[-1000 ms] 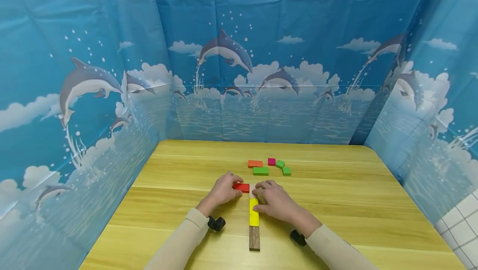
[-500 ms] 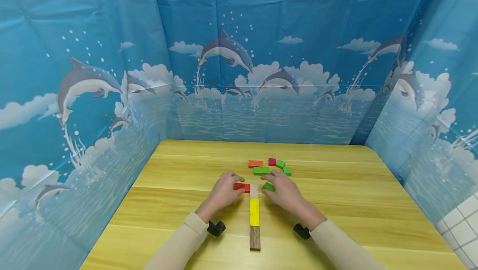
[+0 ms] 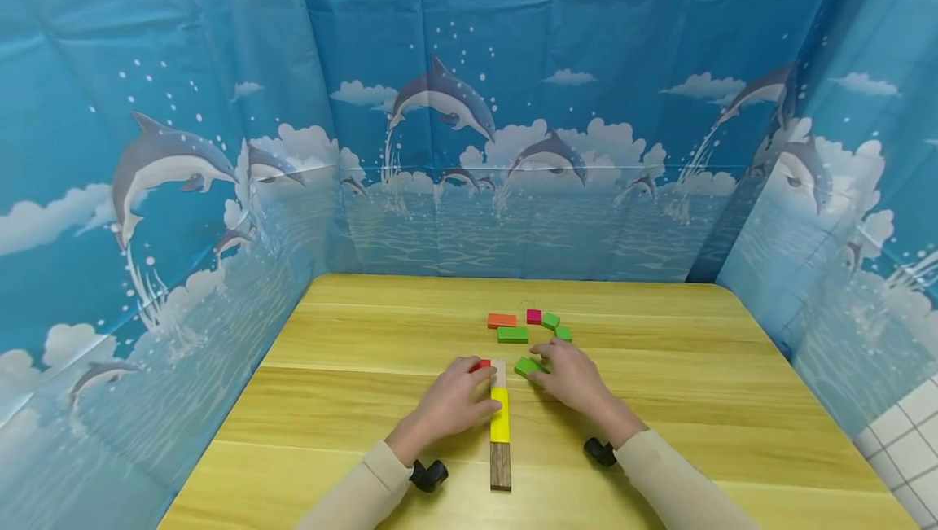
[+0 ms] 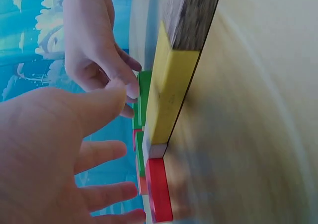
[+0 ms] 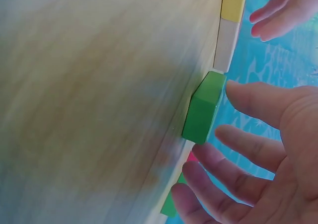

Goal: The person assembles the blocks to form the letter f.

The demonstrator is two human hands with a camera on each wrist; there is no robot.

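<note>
In the head view, my left hand [image 3: 456, 401] hovers over a row of blocks, fingers spread. The row has a dark brown block [image 3: 501, 466], a yellow block [image 3: 500, 426] and a pale wood block [image 3: 498, 373]. Beside its far end lies a red block [image 4: 159, 190], mostly hidden from the head by my fingers. Just right of the pale block, a green block [image 5: 203, 110] with a slanted end lies at an angle. My right hand [image 3: 575, 379] is loosely around its right end, thumb and fingers apart; whether the thumb touches it I cannot tell.
Behind the hands lie an orange block [image 3: 501, 321], a long green block [image 3: 513, 335], a magenta block [image 3: 534, 317] and two small green blocks, one [image 3: 550, 321] behind the other [image 3: 563, 335]. A dolphin-print curtain [image 3: 506, 221] hangs behind the wooden table [image 3: 352, 326].
My left hand has let go of the red block and moved right, over the row. The right hand set the green block beside the pale one, then drew back rightward.
</note>
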